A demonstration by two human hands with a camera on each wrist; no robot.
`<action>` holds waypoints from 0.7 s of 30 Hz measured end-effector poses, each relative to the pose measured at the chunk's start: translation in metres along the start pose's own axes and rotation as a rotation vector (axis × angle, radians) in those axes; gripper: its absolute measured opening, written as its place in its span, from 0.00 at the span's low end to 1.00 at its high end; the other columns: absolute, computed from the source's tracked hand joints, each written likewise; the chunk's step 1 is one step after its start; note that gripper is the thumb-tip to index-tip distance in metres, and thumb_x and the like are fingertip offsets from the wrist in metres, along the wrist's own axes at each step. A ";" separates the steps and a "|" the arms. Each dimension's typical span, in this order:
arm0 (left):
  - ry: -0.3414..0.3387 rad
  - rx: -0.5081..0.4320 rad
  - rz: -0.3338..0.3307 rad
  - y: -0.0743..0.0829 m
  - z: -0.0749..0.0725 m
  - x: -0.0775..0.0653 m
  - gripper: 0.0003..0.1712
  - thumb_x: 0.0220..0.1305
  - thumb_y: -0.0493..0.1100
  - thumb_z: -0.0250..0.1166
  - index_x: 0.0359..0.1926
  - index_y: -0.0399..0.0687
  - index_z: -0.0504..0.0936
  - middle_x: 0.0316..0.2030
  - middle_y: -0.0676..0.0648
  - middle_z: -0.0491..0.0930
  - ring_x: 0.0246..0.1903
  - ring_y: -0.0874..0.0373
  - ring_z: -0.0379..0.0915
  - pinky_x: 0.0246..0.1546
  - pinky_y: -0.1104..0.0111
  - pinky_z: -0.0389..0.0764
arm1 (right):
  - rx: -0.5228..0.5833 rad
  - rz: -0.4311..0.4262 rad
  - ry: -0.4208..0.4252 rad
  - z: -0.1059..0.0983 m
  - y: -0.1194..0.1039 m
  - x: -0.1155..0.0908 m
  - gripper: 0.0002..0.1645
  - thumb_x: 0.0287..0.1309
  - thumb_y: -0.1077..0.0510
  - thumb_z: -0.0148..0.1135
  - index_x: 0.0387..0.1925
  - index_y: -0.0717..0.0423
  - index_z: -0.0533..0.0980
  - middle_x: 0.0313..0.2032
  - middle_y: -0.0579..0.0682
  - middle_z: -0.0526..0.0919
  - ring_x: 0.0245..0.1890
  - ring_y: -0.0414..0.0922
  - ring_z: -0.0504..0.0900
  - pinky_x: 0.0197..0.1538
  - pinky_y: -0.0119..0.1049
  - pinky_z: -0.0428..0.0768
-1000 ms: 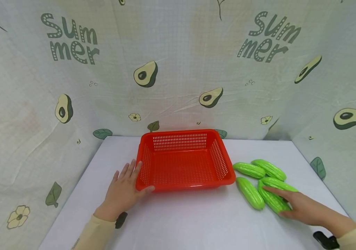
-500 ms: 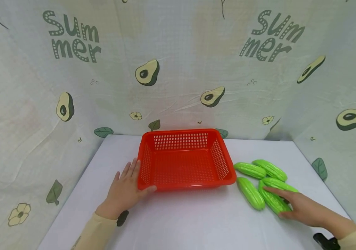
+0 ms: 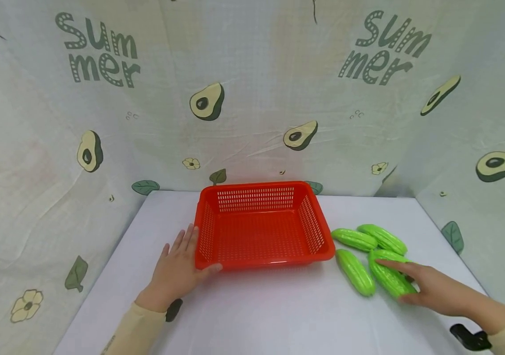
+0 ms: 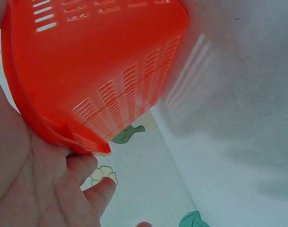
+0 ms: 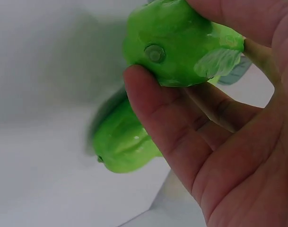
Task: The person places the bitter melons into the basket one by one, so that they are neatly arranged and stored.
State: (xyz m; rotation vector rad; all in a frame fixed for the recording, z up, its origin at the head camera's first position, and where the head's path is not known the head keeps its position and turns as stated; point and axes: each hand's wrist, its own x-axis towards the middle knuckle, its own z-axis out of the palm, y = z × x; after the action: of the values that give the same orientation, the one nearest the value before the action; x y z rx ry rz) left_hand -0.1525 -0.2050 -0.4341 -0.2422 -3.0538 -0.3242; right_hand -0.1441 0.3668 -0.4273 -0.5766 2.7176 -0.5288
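Observation:
My left hand [image 3: 172,276] rests against the left front corner of a red slotted plastic basket [image 3: 274,263], fingers straight along its side and thumb at the front rim. In the left wrist view the palm touches the rim under the basket wall [image 4: 96,61]. On the right, my right hand [image 3: 438,291] grips a bright green, ridged bitter melon [image 3: 387,276] between thumb and fingers. Its stubby end [image 5: 154,53] faces the right wrist camera. Another melon [image 3: 396,255] lies partly hidden behind the held one.
Other bitter melons lie between the basket and my right hand: one at the front [image 3: 355,273], one by the basket [image 3: 354,239] and one behind [image 3: 383,237]. All stand on a white table [image 3: 279,315]. A patterned cloth [image 3: 252,98] hangs behind and at both sides.
My right hand and the bitter melon in it have shifted slightly right and away from the front melon, covering more of the one behind. The left hand stays at the basket.

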 end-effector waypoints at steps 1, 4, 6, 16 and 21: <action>0.002 -0.003 0.001 0.000 0.000 0.000 0.70 0.52 0.85 0.51 0.78 0.37 0.48 0.77 0.37 0.47 0.73 0.35 0.44 0.64 0.32 0.53 | -0.018 0.002 0.005 -0.006 -0.002 0.000 0.52 0.48 0.46 0.78 0.73 0.37 0.64 0.62 0.57 0.75 0.57 0.56 0.76 0.48 0.49 0.81; 0.007 -0.011 0.005 0.000 -0.001 0.000 0.69 0.53 0.84 0.53 0.77 0.36 0.49 0.77 0.37 0.48 0.73 0.35 0.45 0.64 0.32 0.54 | -0.021 0.021 0.013 -0.024 -0.012 0.001 0.52 0.48 0.46 0.78 0.74 0.37 0.63 0.62 0.60 0.75 0.55 0.57 0.77 0.47 0.51 0.82; 0.009 -0.018 0.007 0.000 -0.001 0.000 0.69 0.53 0.83 0.54 0.77 0.36 0.49 0.76 0.37 0.48 0.73 0.34 0.45 0.63 0.32 0.54 | -0.023 0.005 0.029 -0.040 -0.021 0.005 0.53 0.49 0.47 0.78 0.74 0.38 0.62 0.62 0.63 0.73 0.54 0.58 0.78 0.46 0.52 0.82; 0.016 -0.016 0.010 -0.001 -0.002 -0.001 0.68 0.53 0.81 0.57 0.77 0.35 0.50 0.76 0.36 0.50 0.72 0.34 0.47 0.63 0.32 0.56 | -0.022 -0.213 0.018 -0.104 -0.105 0.078 0.51 0.54 0.53 0.76 0.75 0.32 0.60 0.70 0.49 0.68 0.59 0.51 0.76 0.48 0.43 0.83; 0.020 -0.019 0.011 -0.001 -0.001 0.000 0.68 0.53 0.82 0.56 0.77 0.36 0.51 0.76 0.37 0.50 0.72 0.34 0.48 0.63 0.32 0.55 | 0.001 -0.257 -0.098 -0.106 -0.161 0.143 0.50 0.57 0.54 0.73 0.76 0.30 0.58 0.64 0.47 0.72 0.55 0.51 0.76 0.47 0.43 0.82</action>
State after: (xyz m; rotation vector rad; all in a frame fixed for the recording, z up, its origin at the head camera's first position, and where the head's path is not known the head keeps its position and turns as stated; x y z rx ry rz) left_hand -0.1526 -0.2058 -0.4332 -0.2551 -3.0298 -0.3526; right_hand -0.2561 0.1975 -0.2987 -0.9344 2.5657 -0.5474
